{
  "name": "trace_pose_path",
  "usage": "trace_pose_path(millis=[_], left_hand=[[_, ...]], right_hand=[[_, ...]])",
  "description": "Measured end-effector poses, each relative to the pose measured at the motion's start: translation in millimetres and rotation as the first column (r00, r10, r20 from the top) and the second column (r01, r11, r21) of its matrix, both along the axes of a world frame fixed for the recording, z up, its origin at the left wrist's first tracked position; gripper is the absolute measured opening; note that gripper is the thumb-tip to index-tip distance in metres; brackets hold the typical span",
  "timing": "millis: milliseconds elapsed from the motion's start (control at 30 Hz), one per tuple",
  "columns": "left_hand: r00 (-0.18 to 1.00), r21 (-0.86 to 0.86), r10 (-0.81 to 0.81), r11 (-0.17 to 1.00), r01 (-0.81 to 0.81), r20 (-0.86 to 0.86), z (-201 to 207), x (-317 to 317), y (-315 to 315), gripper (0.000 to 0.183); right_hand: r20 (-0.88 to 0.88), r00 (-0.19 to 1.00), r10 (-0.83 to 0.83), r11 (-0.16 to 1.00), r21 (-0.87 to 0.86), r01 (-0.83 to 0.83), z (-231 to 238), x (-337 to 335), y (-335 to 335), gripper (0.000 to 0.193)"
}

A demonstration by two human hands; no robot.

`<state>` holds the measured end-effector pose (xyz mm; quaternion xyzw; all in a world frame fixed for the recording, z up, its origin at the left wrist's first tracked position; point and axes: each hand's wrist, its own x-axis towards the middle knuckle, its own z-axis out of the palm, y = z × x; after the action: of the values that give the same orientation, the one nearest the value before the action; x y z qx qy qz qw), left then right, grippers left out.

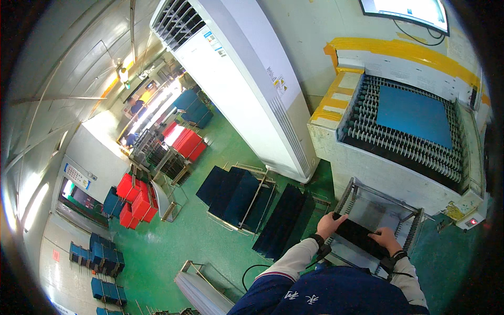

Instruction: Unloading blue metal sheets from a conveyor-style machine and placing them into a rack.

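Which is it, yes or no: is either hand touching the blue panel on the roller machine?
No, the left hand and right hand both hold a dark object, well apart from the blue panel.

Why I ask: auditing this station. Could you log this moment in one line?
left hand: holding dark slab; right hand: holding same slab; metal rack: before person; blue panel: atop roller machine

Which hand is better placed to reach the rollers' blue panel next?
Probably your right hand, better aligned with the blue panel; your left hand sits farther left. Both grip the black piece.
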<state>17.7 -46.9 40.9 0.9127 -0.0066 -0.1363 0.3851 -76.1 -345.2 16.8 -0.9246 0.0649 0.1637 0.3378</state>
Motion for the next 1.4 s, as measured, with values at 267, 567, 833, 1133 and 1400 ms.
trace_pose_path(millis=[267,567,833,1133,1400], left_hand=[[1.000,0.005,0.000,1.000,0.000,-0.008,-4.1,1.1,1.1,0.084],[1.000,-0.004,0.001,1.000,-0.001,-0.020,9.9,-0.5,-2.1,0.083],[0.998,0.009,-0.008,1.000,0.009,-0.055,8.1,1.2,-1.1,0.083],[1.000,0.017,-0.015,1.000,0.015,0.003,6.7,-4.1,2.4,0.088],[0.999,0.005,-0.003,1.000,0.003,-0.033,23.1,-12.0,1.6,0.087]], right_hand=[[-0.018,1.000,-0.006,1.000,0.001,0.006,9.2,0.0,3.0,0.053],[0.004,1.000,0.003,1.000,-0.017,-0.003,4.2,-0.4,0.3,0.055],[-0.008,1.000,0.001,1.000,-0.013,-0.001,2.4,0.9,-0.6,0.055],[0.000,1.000,0.013,1.000,-0.012,-0.013,-2.6,2.0,-2.7,0.054],[0.156,0.987,0.040,0.999,-0.027,-0.036,-12.9,-0.6,-3.5,0.047]])
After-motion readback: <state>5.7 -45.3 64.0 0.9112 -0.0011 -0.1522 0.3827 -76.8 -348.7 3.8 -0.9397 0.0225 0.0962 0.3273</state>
